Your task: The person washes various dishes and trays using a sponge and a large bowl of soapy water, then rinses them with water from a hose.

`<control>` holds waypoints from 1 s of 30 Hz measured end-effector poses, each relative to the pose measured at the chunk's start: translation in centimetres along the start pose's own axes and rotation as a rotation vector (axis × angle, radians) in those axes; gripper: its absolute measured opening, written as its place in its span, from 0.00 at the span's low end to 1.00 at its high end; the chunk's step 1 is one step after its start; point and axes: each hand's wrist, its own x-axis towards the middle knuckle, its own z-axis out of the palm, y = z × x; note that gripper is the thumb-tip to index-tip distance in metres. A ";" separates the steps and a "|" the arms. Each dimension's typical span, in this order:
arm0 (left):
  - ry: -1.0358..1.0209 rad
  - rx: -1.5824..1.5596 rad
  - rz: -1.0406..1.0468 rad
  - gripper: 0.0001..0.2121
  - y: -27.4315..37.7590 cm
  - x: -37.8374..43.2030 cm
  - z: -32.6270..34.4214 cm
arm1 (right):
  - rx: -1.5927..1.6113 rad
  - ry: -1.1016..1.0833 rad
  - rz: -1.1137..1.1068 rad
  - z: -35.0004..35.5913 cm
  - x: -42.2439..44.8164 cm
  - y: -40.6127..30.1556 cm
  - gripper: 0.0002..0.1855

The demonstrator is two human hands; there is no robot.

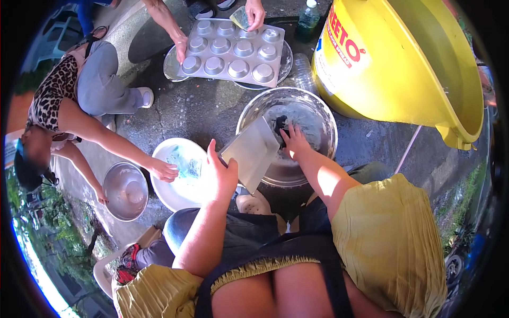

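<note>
My left hand grips the edge of a square metal baking pan, tilted over the near left rim of a large metal basin. Soapy water lies in the basin. Over it, my right hand has its fingers spread against a dark scrubber or cloth; its fingertips touch it. Left of the pan stands a white basin with suds and a greenish mesh in it, partly washed out by glare.
Across from me a person's hands hold a muffin tin and a sponge. Another person at left reaches to the white basin and a metal bowl. A large yellow tub and a green-liquid bottle stand at right.
</note>
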 end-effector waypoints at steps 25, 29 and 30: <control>-0.164 -0.121 -0.210 0.18 1.0 3.7 5.7 | 1.148 -0.315 -0.127 -7.2 -3.3 -11.6 0.24; -0.160 -0.129 -0.206 0.20 2.3 3.7 6.7 | 0.999 -0.373 -0.140 -8.2 -3.5 -9.7 0.19; -0.204 -0.131 -0.214 0.20 2.7 3.8 7.1 | 0.999 -0.276 -0.174 -7.8 -3.9 -9.1 0.20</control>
